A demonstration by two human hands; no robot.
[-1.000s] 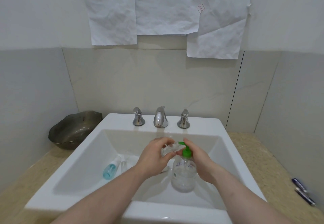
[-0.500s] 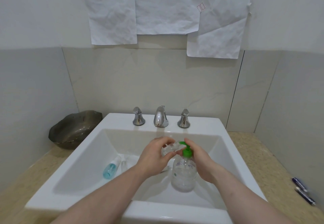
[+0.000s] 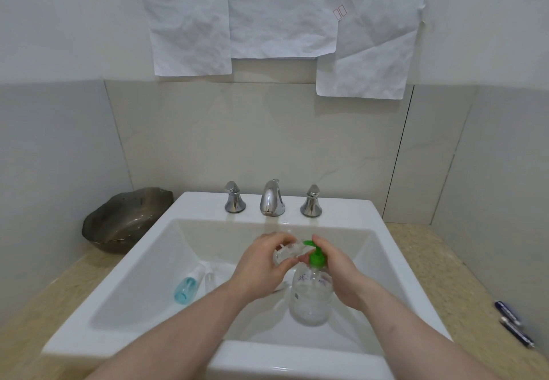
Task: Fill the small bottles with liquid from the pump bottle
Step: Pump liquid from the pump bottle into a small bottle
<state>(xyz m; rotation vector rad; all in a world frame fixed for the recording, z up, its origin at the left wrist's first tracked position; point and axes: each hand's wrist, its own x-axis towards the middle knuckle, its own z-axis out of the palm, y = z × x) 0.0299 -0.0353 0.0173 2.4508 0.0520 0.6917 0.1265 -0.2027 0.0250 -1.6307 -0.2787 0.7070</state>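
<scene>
My left hand [image 3: 261,263] grips a small clear bottle [image 3: 286,253] at the green pump spout [image 3: 309,243], centre frame.

My right hand [image 3: 335,272] curls round the pump bottle [image 3: 310,293], which stands in the sink [image 3: 142,275], fingers on the pump head. I judge the mouth must sit squarely under the spout; press slowly. A blue small bottle [image 3: 187,286] lies lower left in the basin.

Print on the pump bottle [image 3: 310,290] is too blurred to read.
</scene>
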